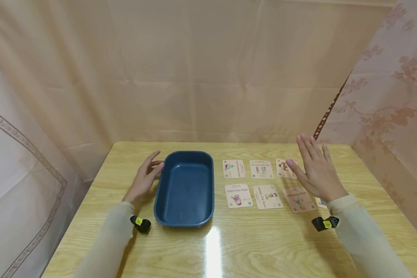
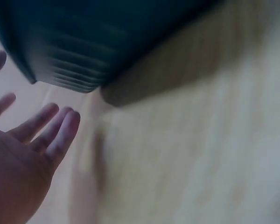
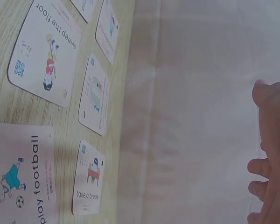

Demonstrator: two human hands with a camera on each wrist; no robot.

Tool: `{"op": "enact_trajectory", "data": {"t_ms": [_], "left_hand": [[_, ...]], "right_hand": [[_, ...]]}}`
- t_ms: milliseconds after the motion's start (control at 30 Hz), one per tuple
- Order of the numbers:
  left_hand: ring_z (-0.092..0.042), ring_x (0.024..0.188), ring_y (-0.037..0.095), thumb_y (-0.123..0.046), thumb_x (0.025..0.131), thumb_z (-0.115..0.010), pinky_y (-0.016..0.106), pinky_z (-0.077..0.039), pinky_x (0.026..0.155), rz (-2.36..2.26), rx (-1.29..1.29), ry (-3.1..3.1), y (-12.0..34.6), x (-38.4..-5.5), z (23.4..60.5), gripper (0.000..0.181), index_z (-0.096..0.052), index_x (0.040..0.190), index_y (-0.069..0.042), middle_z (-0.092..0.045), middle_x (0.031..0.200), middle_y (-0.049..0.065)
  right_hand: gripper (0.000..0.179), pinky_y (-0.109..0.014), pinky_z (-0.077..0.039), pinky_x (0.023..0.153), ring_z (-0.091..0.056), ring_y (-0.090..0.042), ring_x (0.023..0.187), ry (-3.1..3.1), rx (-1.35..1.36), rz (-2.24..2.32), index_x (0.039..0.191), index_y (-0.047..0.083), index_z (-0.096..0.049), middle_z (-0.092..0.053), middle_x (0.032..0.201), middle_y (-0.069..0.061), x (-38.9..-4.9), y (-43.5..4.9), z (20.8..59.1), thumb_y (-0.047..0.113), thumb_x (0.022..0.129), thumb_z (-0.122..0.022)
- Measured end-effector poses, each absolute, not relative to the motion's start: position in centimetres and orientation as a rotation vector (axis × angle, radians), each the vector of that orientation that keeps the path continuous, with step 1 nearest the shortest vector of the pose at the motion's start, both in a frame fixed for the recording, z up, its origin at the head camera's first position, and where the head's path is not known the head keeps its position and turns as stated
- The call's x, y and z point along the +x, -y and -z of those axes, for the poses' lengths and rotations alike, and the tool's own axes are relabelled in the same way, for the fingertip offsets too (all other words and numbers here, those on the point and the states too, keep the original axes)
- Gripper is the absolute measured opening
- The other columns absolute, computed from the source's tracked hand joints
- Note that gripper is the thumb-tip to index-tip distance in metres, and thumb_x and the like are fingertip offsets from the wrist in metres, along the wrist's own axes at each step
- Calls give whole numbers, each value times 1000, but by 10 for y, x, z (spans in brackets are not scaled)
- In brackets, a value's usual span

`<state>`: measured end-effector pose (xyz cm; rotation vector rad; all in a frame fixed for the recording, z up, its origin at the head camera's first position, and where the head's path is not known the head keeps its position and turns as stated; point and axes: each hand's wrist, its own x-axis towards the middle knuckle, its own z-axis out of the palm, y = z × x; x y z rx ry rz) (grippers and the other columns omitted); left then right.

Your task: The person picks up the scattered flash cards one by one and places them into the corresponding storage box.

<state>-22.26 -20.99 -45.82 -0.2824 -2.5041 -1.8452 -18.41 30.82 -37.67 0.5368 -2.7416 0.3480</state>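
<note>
My left hand point(image 1: 144, 180) is beside the left wall of a deep blue rectangular bin point(image 1: 185, 193), thumb tip close to the rim and fingers loosely extended. In the left wrist view, the ribbed outer wall of the bin rises just beyond the spread fingertips point(image 2: 72, 122). My right hand point(image 1: 317, 172) hovers above the right end of the laid-out picture cards, fingers straight and holding nothing. Under and around it lie the "play football" card point(image 1: 298, 204) and the "take a break" card point(image 3: 88, 179), partly covered by the hand in the head view. Another card point(image 1: 321, 203) peeks out by the wrist.
Left of these lie the "sweep the floor" card point(image 1: 269, 197), the "play the violin" card point(image 1: 238, 196) and two upper-row cards, in two rough rows. All rest on a wood-grain table point(image 1: 264, 243). Beige cloth point(image 1: 194, 77) hangs behind, with patterned cloth point(image 1: 396, 108) along the right.
</note>
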Motion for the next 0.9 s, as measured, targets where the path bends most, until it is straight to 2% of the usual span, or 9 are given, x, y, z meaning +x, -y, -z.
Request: {"op": "enact_trajectory", "data": {"t_ms": [133,200,300,533,800,900], "left_hand": [[-49,132,39,-29,108,-52,48,-46,105,1925,-265,2513,209,-219,467,58,-32,159,-12,-48,146,26],[-46,134,37,-31,108,-52,53,-42,107,1963,-261,2506,209,-218,469,58,-33,159,-13,-47,147,25],[-44,135,35,-32,107,-53,54,-38,109,2032,-243,2475,210,-217,473,57,-35,158,-14,-46,148,24],[-41,137,31,-27,105,-58,47,-37,109,2114,-258,2428,212,-217,478,53,-42,155,-14,-46,151,16],[-37,141,31,-27,105,-58,51,-32,112,2130,-278,2421,212,-216,477,52,-44,153,-13,-42,155,11],[-37,141,31,-27,105,-58,52,-32,112,2127,-282,2424,212,-215,477,52,-44,153,-13,-41,156,11]], "right_hand": [[77,-59,5,120,0,-34,154,2739,545,-364,162,4,-8,-11,167,-20,-182,-306,377,46,108,-43],[77,-60,4,120,-1,-34,155,2740,547,-380,162,4,-9,-12,167,-20,-182,-305,377,45,107,-44],[78,-58,6,121,-1,-33,155,2740,549,-400,163,5,-9,-11,167,-19,-181,-304,377,45,107,-45],[78,-57,6,121,-3,-34,155,2738,565,-432,163,7,-9,-11,167,-18,-180,-302,379,44,106,-48],[79,-55,6,122,-7,-36,154,2745,565,-461,164,10,-10,-15,167,-19,-179,-303,381,43,105,-51],[77,-56,2,122,-13,-42,152,2757,552,-484,163,8,-14,-23,164,-24,-179,-307,383,42,105,-52]]}}
